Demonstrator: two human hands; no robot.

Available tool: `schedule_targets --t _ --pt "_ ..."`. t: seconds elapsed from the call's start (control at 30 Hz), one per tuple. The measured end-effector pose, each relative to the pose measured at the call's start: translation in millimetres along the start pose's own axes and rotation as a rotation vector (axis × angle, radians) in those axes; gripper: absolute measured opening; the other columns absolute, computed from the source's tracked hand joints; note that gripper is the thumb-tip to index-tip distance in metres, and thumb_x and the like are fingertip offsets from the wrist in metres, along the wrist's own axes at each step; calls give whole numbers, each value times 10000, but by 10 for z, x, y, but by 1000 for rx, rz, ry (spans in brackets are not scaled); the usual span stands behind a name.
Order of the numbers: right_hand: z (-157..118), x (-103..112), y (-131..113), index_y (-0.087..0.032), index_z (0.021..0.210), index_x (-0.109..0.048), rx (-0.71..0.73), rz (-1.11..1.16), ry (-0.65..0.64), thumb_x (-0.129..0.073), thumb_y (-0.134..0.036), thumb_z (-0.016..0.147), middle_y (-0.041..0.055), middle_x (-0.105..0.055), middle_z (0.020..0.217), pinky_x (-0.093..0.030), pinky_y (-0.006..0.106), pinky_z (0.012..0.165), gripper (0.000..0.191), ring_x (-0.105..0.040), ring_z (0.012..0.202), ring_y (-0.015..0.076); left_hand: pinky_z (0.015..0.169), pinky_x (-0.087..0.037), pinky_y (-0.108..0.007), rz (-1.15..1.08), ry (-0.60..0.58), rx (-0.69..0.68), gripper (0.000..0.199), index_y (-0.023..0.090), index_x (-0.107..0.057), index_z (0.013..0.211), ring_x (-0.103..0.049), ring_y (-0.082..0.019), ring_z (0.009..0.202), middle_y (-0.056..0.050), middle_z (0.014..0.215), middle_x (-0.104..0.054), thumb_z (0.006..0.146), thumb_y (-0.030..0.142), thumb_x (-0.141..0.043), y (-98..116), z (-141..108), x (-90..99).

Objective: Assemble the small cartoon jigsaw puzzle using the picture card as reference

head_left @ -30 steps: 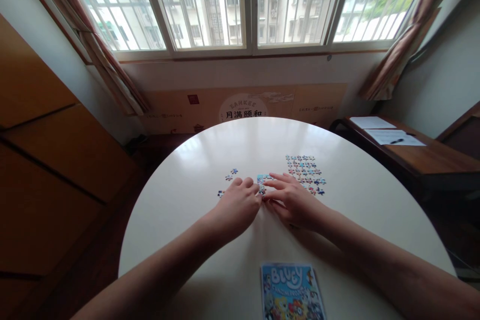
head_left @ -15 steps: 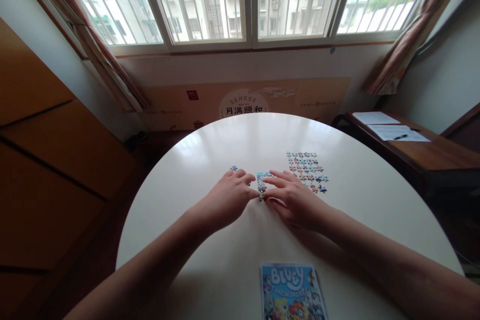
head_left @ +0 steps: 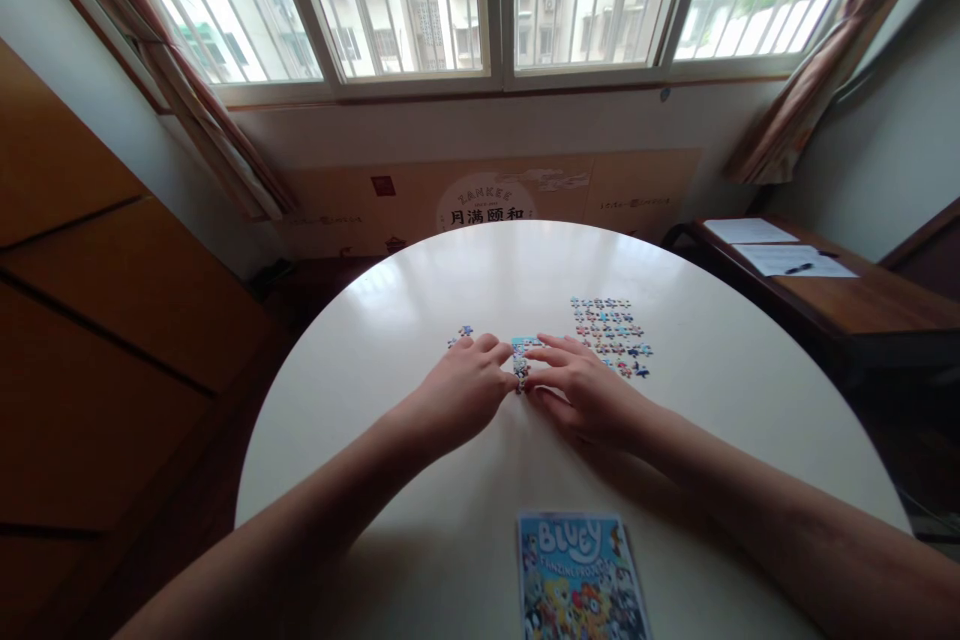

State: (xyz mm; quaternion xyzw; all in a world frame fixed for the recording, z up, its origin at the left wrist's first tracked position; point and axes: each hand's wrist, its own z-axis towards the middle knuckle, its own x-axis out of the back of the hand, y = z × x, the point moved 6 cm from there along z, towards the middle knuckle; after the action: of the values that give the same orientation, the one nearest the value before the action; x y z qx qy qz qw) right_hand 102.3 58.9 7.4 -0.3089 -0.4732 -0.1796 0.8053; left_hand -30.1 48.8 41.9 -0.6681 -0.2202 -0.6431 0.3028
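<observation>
A small joined section of a jigsaw puzzle (head_left: 519, 368) lies on the white round table, between my two hands. My left hand (head_left: 469, 388) is at its left edge, fingers curled in towards the thumb; whatever they pinch is hidden. The left thumb tip touches the section near its lower end. From the other side my right hand (head_left: 577, 385) reaches over the section's right part with fingers spread, the fingertips on or just above it. Beyond my left knuckles lies a loose blue jigsaw piece (head_left: 466, 330), with another partly hidden close by.
Rows of loose jigsaw pieces (head_left: 609, 330) lie right of my right hand. A Bluey picture sheet (head_left: 581, 575) lies at the near side of the white table (head_left: 337, 350). Papers (head_left: 795, 260) and a pen rest on a wooden side table (head_left: 862, 305).
My left thumb and fingers have drawn closer together, closing the gap where a piece showed. My right hand has hardly moved. The whole view has shifted slightly.
</observation>
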Motion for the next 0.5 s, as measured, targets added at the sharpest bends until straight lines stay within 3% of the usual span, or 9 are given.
schedule_targets --t 0.17,0.37,0.5 --pt "-14 43 28 -285 1012 -767 -5 10 3 -612 -139 908 50 -682 1329 -344 714 1103 237 -468 1401 376 907 -465 -423 -10 18 -1 352 241 -769 1059 -561 -281 1129 -102 1233 -655 895 44 -527 -6 7 -5" --pt "-44 144 89 -290 1011 -763 -3 -65 65 -602 -65 863 44 -666 1349 -314 706 1142 313 -444 1428 348 917 -482 -439 -33 58 2 393 261 -783 1035 -577 -276 1118 -95 1247 -656 859 13 -534 -49 1 -45" --pt "-36 107 55 -306 1018 -768 10 -82 9 -635 -64 842 43 -649 1378 -309 743 1123 327 -441 1426 369 927 -492 -445 -50 74 5 423 268 -783 1049 -585 -271 1118 -91 1268 -657 852 -3 -524 -68 1 -36"
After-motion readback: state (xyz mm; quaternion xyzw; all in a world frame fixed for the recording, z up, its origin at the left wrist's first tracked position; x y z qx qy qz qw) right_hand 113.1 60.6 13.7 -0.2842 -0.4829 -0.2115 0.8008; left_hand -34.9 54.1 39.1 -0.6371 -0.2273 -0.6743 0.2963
